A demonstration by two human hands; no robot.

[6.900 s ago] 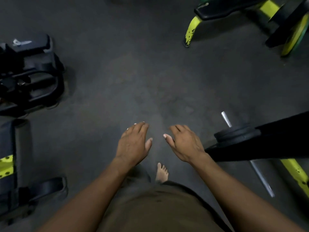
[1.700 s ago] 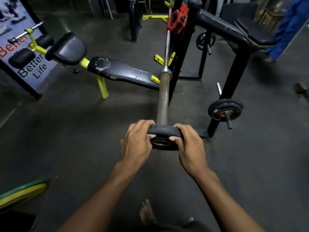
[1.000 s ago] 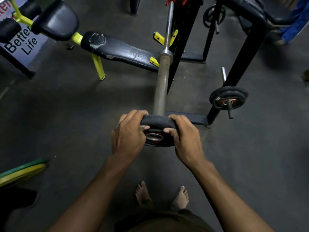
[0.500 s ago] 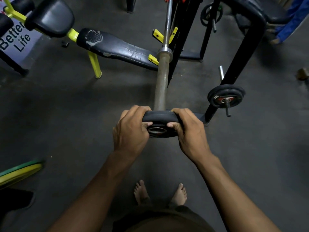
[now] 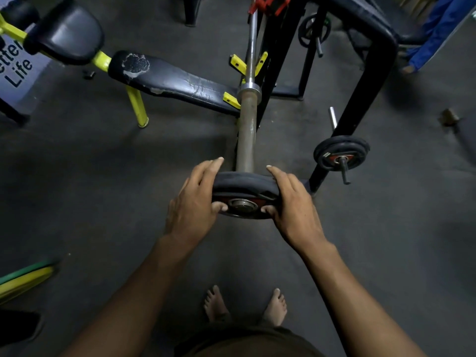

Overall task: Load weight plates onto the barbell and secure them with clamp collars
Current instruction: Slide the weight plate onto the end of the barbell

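A small black weight plate (image 5: 244, 185) with a red face and metal hub sits at the near end of the barbell (image 5: 246, 130), whose sleeve runs away from me to a silver collar ring. My left hand (image 5: 193, 204) grips the plate's left edge, thumb on its face. My right hand (image 5: 291, 204) grips the right edge the same way. A red clamp collar (image 5: 268, 6) hangs on the rack at the top, near the bar's thin shaft.
A black rack frame (image 5: 371, 81) stands on the right with more plates on a peg (image 5: 340, 154). A worn black bench on yellow legs (image 5: 167, 81) lies on the left. Yellow and green plates (image 5: 23, 279) lean at the lower left. A person in blue (image 5: 438, 29) stands far right.
Both hands still hold the plate at the bar's end. The plate has moved slightly along the sleeve, and my fingers have loosened a little on its rim.
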